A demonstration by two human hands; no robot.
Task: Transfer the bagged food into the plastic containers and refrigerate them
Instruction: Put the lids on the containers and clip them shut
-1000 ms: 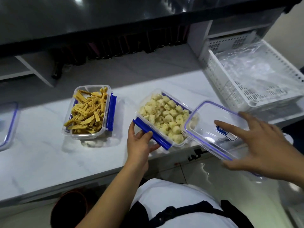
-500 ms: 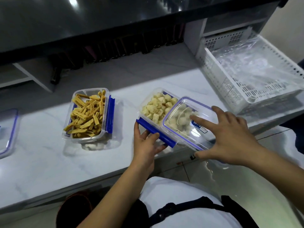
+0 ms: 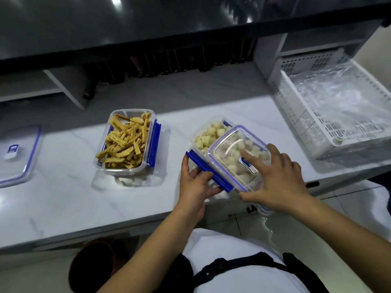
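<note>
A clear plastic container of pale food cubes [image 3: 208, 135] stands near the counter's front edge. Its clear lid with a blue rim [image 3: 229, 148] lies askew over the right part of the container and overhangs it toward me. My right hand [image 3: 281, 178] holds this lid, index finger on top and thumb along the near edge. My left hand [image 3: 194, 185] grips the container's long blue clasp [image 3: 208, 171] on the left side. A second open container with yellow strips [image 3: 127, 142] stands to the left, apart from both hands.
Another clear lid [image 3: 14, 154] lies at the counter's far left. A white perforated basket [image 3: 296, 115] holding crumpled clear plastic bags sits at the right. A dark shelf overhangs the back of the white marble counter [image 3: 63, 191]. A brown stool [image 3: 93, 265] stands below the counter.
My right hand has brought the lid leftward from beyond the counter edge onto the cube container. My left hand has stayed at the blue clasp.
</note>
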